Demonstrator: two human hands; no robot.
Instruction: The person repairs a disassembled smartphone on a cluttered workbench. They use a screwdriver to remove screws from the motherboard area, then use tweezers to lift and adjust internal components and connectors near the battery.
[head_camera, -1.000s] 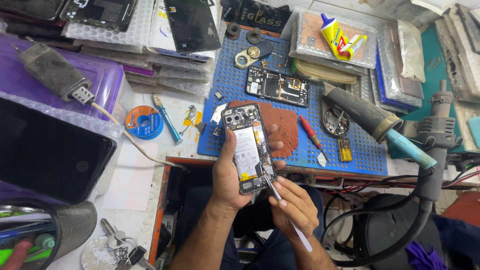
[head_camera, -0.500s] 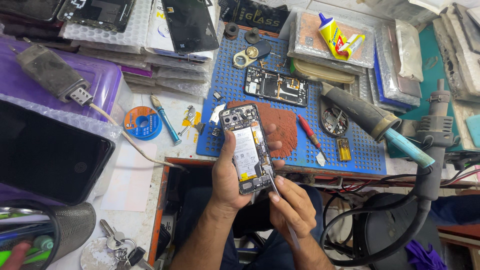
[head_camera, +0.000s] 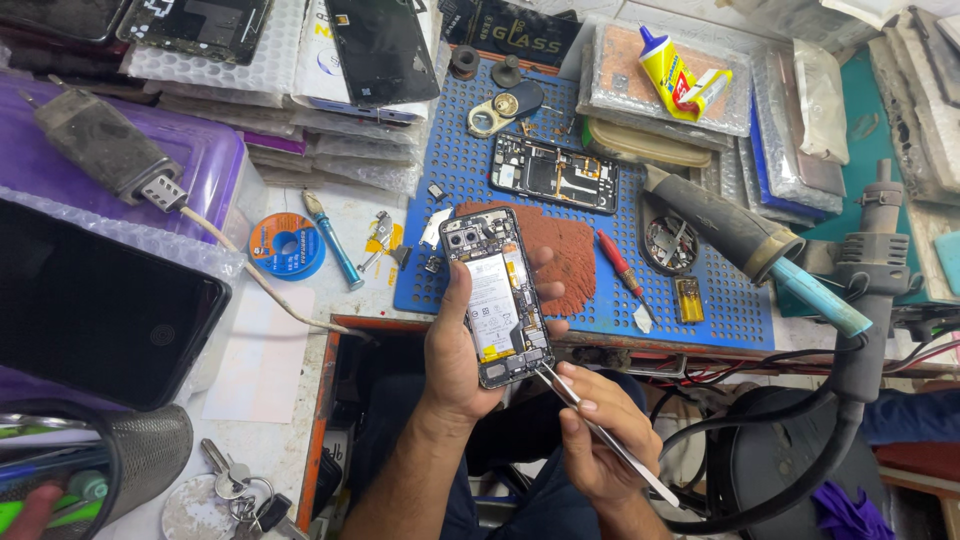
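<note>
Hiding phone (head_camera: 495, 298) edge: left hand (head_camera: 458, 350)

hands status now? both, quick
Left hand: closed around an opened phone, back cover off, insides facing up.
Right hand: fingers pinching metal tweezers, tip at the phone's bottom edge.

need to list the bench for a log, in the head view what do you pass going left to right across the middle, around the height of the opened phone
Dark phone screen → blue solder-wire spool → blue-handled tool → opened phone in the left hand → red-handled screwdriver → small round metal part → hot-air gun nozzle → grey stand
</note>
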